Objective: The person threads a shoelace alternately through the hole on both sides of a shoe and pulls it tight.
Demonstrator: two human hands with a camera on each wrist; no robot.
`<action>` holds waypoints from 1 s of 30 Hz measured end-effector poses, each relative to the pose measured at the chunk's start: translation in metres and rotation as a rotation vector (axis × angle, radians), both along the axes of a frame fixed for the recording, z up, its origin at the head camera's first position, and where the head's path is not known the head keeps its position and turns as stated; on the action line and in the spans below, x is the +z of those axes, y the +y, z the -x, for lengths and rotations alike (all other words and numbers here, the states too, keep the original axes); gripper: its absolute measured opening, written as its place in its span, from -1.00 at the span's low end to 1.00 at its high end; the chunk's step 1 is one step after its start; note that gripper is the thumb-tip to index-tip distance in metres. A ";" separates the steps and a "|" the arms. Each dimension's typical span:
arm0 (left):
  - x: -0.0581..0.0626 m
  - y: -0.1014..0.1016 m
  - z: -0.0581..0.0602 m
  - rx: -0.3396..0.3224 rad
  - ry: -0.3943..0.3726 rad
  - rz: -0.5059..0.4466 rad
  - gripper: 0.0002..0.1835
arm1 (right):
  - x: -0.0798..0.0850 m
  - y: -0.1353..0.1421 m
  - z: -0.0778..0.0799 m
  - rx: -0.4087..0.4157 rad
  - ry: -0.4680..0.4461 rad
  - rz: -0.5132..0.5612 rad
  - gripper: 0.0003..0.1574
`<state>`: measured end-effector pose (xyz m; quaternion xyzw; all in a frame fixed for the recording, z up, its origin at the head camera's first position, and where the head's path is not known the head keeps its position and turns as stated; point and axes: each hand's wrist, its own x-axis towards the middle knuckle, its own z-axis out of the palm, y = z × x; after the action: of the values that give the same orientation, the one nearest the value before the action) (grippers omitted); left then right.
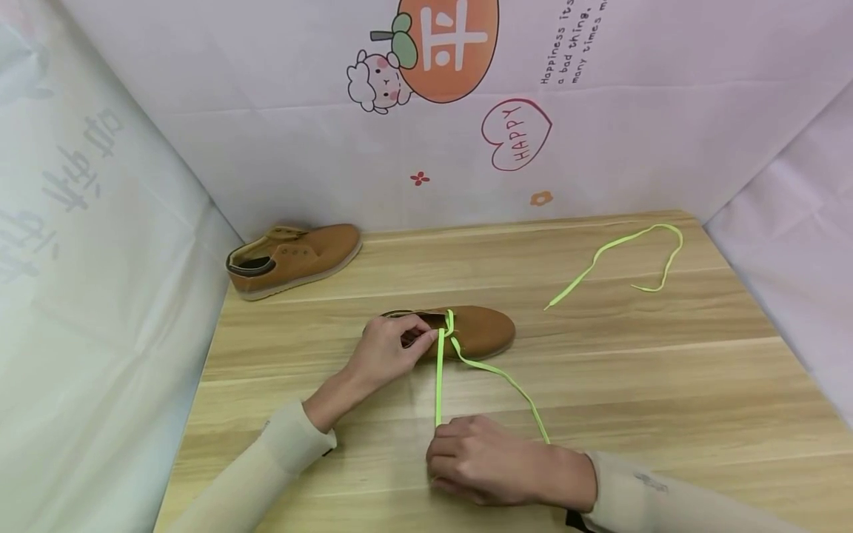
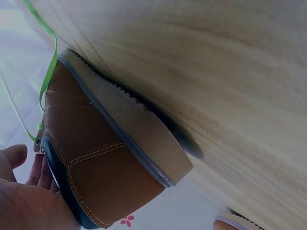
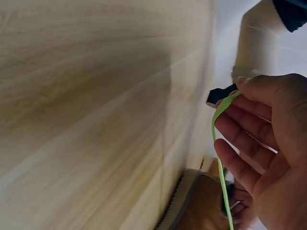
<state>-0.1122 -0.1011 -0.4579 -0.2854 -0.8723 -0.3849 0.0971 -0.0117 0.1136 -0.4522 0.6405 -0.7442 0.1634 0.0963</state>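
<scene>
From my remote seat I see the brown shoe (image 1: 486, 332) lying mid-table (image 1: 633, 392), the green lace (image 1: 439, 385) running taut from it. The right hand (image 1: 483, 460) pinches that strand between thumb and finger. The left hand (image 1: 385, 348) has its fingertips at the shoe's opening; whether they grip the eyelet flap (image 2: 39, 143), I can't tell. I'd steady the shoe, draw evenly and keep the lace flat.

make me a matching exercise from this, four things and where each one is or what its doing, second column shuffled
1. left hand
2. right hand
3. loose lace
4. far shoe

A. far left corner of the table
B. pinching a green strand
C. far right part of the table
D. at the near shoe's opening

Pairs: 1-D, 2-B, 3-C, 4-A
</scene>
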 end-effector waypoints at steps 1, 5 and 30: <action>0.000 0.000 0.000 0.005 -0.009 -0.003 -0.87 | -0.003 0.000 0.000 -0.004 0.013 -0.012 -0.90; 0.003 -0.002 0.002 0.029 -0.026 -0.005 -0.81 | -0.009 0.001 0.001 -0.016 0.023 -0.059 -0.90; 0.010 -0.006 0.017 0.095 0.097 0.017 -0.74 | 0.000 0.073 0.035 -0.091 -0.057 -0.136 -0.72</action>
<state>-0.1290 -0.1075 -0.4479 -0.2628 -0.8824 -0.3583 0.1550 -0.0471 0.1868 -0.4518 0.6061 -0.7844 0.1261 0.0386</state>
